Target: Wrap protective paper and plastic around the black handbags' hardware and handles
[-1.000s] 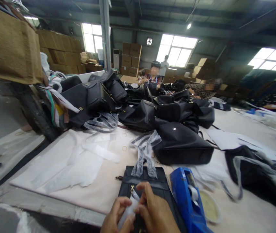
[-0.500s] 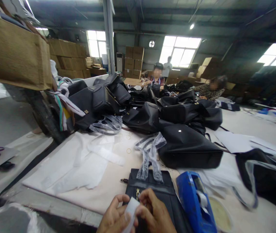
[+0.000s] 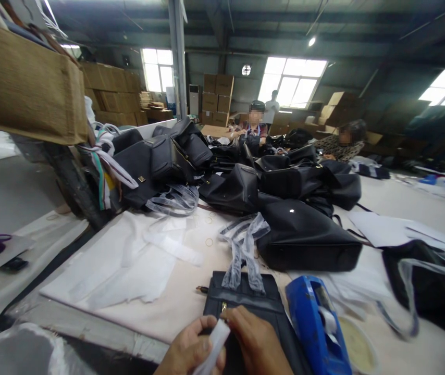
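At the bottom edge both my hands meet over a small black bag (image 3: 246, 297) with a gold zipper pull. My left hand (image 3: 187, 351) pinches a white strip of paper or foam (image 3: 212, 346). My right hand (image 3: 256, 341) is closed at the strip's top end, fingertips by the zipper pull. The bag's handles, wrapped in clear plastic (image 3: 242, 250), lie across its far edge.
A blue tape dispenser (image 3: 316, 325) stands right of the bag beside a round dish (image 3: 357, 346). Several black handbags (image 3: 304, 234) pile up mid-table, white sheets (image 3: 128, 260) lie to the left, and a cardboard box (image 3: 27, 88) juts in upper left. Other people sit far back.
The view has shifted slightly, so the scene sits further right and lower. My hands have drawn the white strip down and back from the zipper pull, and the strip now sticks up between them.
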`<state>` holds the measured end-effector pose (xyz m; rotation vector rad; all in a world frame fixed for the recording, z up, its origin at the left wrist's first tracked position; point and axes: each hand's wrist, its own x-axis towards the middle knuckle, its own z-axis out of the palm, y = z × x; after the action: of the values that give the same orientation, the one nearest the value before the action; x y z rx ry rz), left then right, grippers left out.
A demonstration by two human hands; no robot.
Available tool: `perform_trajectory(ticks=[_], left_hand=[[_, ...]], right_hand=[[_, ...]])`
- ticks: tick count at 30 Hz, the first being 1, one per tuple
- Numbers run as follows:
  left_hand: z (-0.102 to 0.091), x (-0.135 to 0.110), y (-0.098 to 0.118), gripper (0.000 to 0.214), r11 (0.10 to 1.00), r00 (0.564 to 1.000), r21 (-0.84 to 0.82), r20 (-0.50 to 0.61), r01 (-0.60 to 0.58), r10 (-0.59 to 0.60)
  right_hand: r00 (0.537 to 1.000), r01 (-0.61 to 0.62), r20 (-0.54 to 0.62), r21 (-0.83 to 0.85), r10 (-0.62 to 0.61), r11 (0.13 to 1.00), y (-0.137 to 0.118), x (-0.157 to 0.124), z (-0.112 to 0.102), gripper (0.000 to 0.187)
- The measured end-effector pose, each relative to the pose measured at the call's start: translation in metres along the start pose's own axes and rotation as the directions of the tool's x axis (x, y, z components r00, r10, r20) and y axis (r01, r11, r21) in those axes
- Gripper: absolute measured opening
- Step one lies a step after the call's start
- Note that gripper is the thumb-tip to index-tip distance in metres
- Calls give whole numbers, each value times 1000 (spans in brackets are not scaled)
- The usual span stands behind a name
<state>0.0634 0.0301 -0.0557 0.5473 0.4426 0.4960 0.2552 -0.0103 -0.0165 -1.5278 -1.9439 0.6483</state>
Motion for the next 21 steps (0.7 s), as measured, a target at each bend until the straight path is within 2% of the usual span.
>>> perform_trajectory(ticks=[3,5,6,8,10,15,18,21], left_hand=[[11,-3,0,56,991,994,119,-86,-61,71],[20,-4,-2,54,982,985,174,-137,-78,102],[25,-5,-3,53,978,981,191,-155,-87,118],[34,-6,-6,52,966,970,234,-186,-112,158],[41,-7,-9,49,945,954,295,-218,-138,207],[50,-8,-11,46,923,919,340,-275,-183,283],[48,-8,-10,63,934,914,299,-289,-197,285],[37,-12,-11,82,943,949,304,-231,-138,214]], right_hand=[[973,-198,-86,179,216,964,-11,-3,-9,28],[945,-306,-27,282,327,909,-21,-2,-13,31],[940,-333,23,291,341,897,-26,-1,-14,31],[936,-351,86,266,341,898,-34,3,-12,24],[933,-359,94,244,346,901,-39,8,-7,14],[940,-341,94,350,329,872,-39,15,4,14],[947,-312,67,427,314,849,-36,14,6,18],[952,-293,69,475,297,830,-32,13,6,26]])
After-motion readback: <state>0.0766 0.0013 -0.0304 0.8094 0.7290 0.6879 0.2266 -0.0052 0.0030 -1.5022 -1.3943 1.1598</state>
